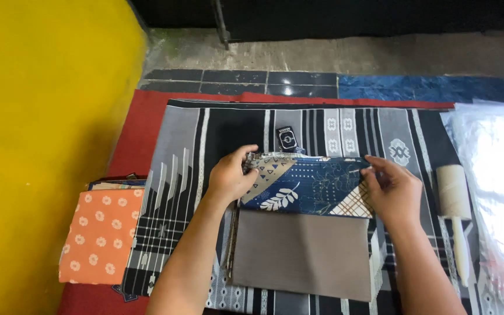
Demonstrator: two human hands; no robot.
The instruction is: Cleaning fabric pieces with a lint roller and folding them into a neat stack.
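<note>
Both hands (pixel 228 178) (pixel 395 192) pinch the folded blue patterned cloth (pixel 313 186) below a small black label (pixel 286 139)

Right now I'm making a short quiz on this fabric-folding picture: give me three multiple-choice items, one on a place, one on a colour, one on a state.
1. Where does the lint roller lie?
A. right of the right hand
B. left of the left hand
C. on the orange cloth

2. What colour is the plain panel below the patterned blue cloth?
A. red
B. grey-brown
C. yellow

3. How do the hands stand on the blue cloth?
A. both lifted clear of it
B. only the left touches it
C. each grips one end of its upper edge

Answers:
1 A, the white roller lies beside the right wrist.
2 B, the panel is a dull grey-brown.
3 C, the fingers of both hands pinch the two ends.
</note>
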